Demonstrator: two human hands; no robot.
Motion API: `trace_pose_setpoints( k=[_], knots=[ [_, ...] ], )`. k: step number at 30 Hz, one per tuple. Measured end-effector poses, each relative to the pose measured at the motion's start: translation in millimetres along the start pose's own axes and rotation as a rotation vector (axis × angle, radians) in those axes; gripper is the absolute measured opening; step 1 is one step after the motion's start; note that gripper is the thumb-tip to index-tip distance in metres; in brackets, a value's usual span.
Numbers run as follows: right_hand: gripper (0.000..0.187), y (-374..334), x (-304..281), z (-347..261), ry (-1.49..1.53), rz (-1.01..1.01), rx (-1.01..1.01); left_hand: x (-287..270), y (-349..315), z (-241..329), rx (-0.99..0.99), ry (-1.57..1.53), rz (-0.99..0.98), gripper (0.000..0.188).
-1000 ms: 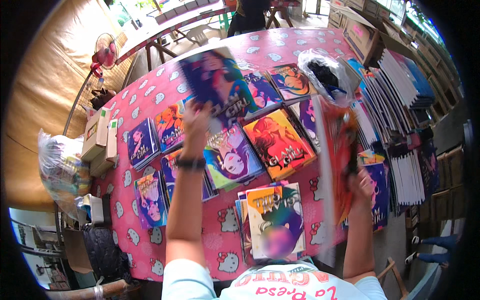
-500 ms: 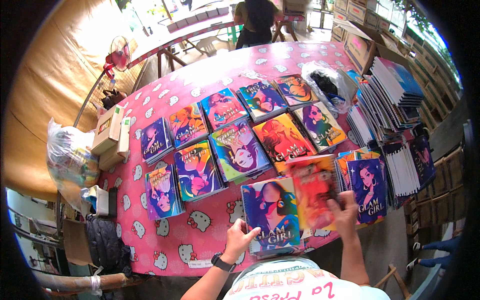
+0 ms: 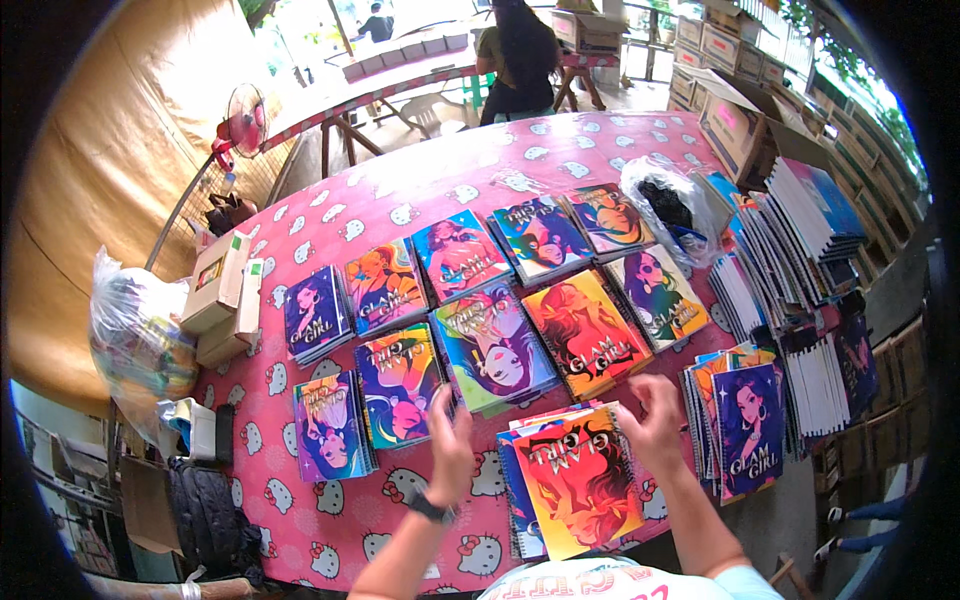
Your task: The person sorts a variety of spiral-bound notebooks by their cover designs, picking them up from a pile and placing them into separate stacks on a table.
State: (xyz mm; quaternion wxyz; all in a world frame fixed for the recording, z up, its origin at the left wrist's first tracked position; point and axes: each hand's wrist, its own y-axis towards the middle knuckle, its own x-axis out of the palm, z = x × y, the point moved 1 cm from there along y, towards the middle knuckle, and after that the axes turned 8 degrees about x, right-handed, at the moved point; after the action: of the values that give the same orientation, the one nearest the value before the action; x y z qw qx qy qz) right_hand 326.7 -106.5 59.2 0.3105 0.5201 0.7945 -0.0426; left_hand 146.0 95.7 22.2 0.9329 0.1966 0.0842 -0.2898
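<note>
Close to my body lies a small pile of spiral notebooks. A red-and-orange notebook is on top, slightly askew over a blue-purple notebook that shows at the left. My left hand hovers left of this pile, fingers stretched out and holding nothing. At the pile's upper right corner is my right hand, its fingers bent but apart; whether its thumb touches the cover's edge I cannot tell. Beyond the pile, several stacks of notebooks with different bright covers stand in rows, among them an orange-red one and a green-purple one.
A pink patterned cloth covers the table. At right are a notebook stack with a purple cover, tall notebook piles and a plastic bag. Cardboard boxes sit at left. A person is at a far table.
The red-and-orange notebook has gone from my right hand onto the near pile, covering the blue-purple one. My left hand has left the pile and moved up and left.
</note>
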Motion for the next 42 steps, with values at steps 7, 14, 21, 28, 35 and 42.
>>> trace_pose_setpoints(
  k=[7, 14, 21, 28, 35, 42],
  knots=[
    [0.075, 110.1, 171.0, -33.2, -0.708, -0.493, 0.101, 26.7, 239.6, -93.9, -0.232, 0.681, -0.009, 0.061],
    [0.047, 131.9, 148.8, 13.5, 0.192, -0.503, 0.037, 20.4, 297.4, -148.4, -0.243, 0.837, -0.028, 0.086],
    [0.026, 57.1, -78.8, -14.2, 1.209, -0.159, 0.225, -12.3, 161.1, 6.0, -0.135, -0.480, -0.020, 0.029],
    [0.038, -73.3, -43.3, 5.1, 0.803, -0.362, 0.557, -2.1, -138.4, 31.9, -0.405, 0.126, -0.316, 0.057],
    [0.053, -73.3, -31.5, -2.2, -0.271, -0.029, -0.039, -27.4, -120.1, 20.2, -0.002, 0.074, -0.301, 0.075],
    [0.054, 15.6, 140.5, -78.4, -0.162, -0.713, -0.067, -107.9, 95.6, -67.0, 0.077, 0.411, 0.161, 0.025]
  ],
)
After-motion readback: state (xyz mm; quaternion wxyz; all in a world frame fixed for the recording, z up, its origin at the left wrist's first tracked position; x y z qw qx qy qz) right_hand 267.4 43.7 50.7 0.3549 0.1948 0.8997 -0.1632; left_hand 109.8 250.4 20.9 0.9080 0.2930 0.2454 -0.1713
